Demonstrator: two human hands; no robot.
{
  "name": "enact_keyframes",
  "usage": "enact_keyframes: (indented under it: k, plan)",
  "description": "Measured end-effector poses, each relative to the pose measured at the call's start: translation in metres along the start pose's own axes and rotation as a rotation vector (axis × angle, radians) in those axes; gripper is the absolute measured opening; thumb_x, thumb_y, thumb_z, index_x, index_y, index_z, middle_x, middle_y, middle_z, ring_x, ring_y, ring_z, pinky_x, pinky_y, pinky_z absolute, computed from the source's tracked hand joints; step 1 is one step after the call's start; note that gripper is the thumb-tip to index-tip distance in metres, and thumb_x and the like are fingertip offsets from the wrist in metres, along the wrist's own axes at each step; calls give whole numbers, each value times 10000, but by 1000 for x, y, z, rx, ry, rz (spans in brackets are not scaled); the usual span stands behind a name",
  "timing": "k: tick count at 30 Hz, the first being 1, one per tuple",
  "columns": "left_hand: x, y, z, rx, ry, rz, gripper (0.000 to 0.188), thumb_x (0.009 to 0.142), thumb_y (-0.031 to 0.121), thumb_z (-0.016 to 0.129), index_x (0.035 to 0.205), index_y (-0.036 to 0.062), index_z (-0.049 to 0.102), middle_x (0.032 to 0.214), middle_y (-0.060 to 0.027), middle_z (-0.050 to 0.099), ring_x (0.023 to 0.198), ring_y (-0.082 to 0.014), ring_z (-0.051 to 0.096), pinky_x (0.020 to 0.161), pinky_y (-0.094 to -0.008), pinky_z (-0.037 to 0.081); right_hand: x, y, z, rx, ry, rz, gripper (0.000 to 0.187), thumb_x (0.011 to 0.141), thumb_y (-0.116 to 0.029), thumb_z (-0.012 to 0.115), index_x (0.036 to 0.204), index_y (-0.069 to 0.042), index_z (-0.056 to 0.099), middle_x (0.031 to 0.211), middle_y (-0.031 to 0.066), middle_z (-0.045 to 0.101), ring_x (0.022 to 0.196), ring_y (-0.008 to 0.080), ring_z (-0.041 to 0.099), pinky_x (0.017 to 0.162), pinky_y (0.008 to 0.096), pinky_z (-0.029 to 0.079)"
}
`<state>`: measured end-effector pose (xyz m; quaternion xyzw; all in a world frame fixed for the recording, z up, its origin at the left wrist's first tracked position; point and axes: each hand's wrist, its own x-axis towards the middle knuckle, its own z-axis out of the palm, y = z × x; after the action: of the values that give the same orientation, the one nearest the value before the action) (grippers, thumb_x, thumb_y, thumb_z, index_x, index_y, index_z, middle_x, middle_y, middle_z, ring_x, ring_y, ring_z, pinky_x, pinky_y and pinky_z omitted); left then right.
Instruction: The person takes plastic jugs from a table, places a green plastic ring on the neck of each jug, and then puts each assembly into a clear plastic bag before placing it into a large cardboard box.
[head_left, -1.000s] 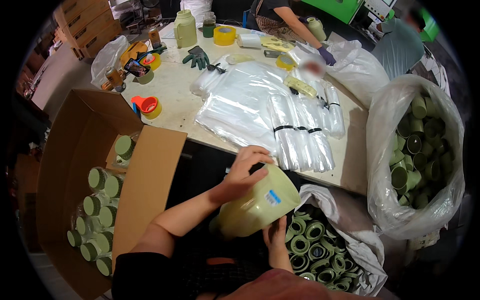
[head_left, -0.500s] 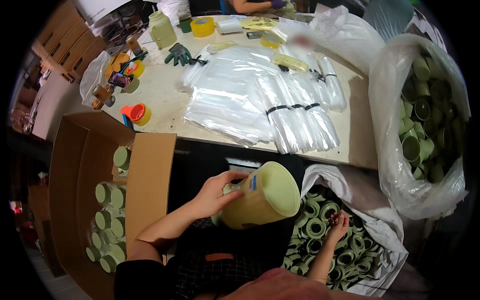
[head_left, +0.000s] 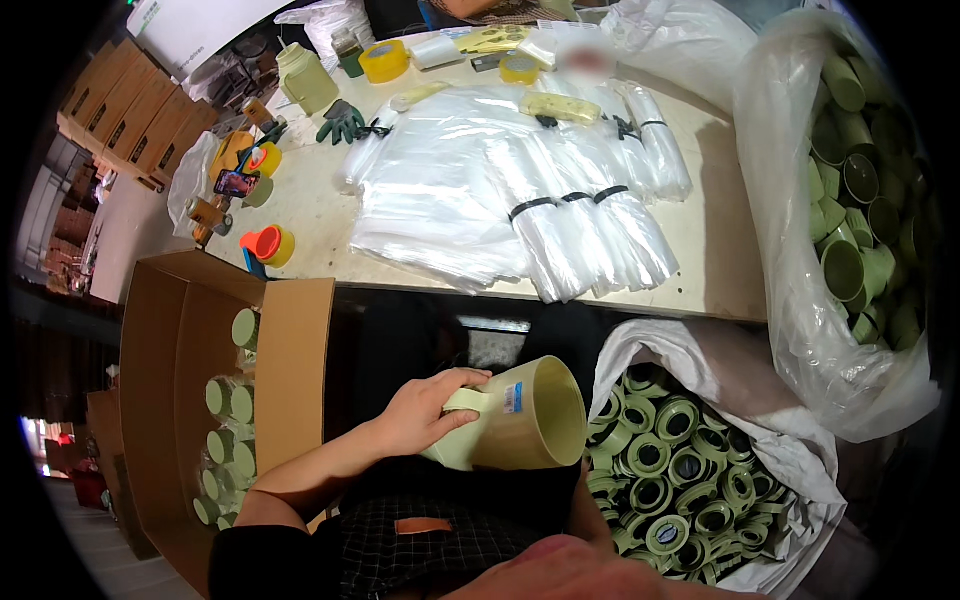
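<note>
My left hand (head_left: 425, 412) is closed round the handle of a pale green jug (head_left: 500, 440) that has a small blue and white label. The jug lies tilted above my lap, its wide open mouth turned to the right. My right forearm (head_left: 592, 515) comes up beside the jug's lower right side. The right hand itself is hidden behind the jug, so its fingers do not show. To the right, an open white sack (head_left: 815, 470) holds many green ring-shaped parts (head_left: 650, 455) with dark centres, close to my right arm.
At left, an open cardboard box (head_left: 290, 380) holds several wrapped, green-capped items. Clear plastic bags (head_left: 450, 190) in banded bundles cover the table's (head_left: 320, 220) middle. A big clear bag of green cups (head_left: 845, 270) stands at right. Tape rolls (head_left: 385, 62) and a glove (head_left: 342, 122) lie farther back.
My right hand has left the green ring parts in the sack and moved left, behind the jug. The jug has dropped slightly, its mouth turning more to the right; my left hand keeps its hold.
</note>
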<state>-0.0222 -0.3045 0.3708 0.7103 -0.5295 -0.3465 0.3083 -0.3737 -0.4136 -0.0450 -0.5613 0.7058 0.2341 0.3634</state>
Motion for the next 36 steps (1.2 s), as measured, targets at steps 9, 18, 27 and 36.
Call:
enact_keyframes:
  k: [9, 18, 27, 36]
  plan:
    - [6, 2, 4, 53, 4, 4, 460, 871, 138, 684, 1296, 58, 527, 1339, -131, 600, 1173, -342, 612, 954, -387, 520, -42, 93, 28, -505, -86, -305, 503, 939, -355, 520, 1368, -91, 506, 1310, 133, 554, 1212, 353, 511, 985, 537, 416]
    - [4, 6, 6, 73, 15, 58, 460, 908, 258, 671, 1307, 94, 513, 1299, -113, 609, 1101, -330, 635, 878, -400, 541, -38, 83, 12, -286, 20, -167, 442, 893, -280, 586, 1284, -75, 593, 1292, 172, 587, 1153, 373, 576, 951, 530, 465]
    - [-8, 2, 5, 59, 24, 43, 468, 905, 258, 675, 1310, 88, 513, 1302, -111, 608, 1104, -332, 636, 895, -400, 538, -29, 77, 21, -227, -39, -147, 472, 891, -293, 597, 1306, -71, 572, 1352, 170, 549, 1217, 369, 539, 966, 514, 466]
    - [15, 6, 7, 33, -16, 38, 441, 875, 203, 699, 1283, 100, 565, 1336, -107, 599, 1138, -329, 625, 934, -378, 529, -16, 86, 52, -108, -123, -212, 504, 888, -305, 609, 1328, -67, 550, 1413, 168, 511, 1280, 364, 501, 982, 497, 467]
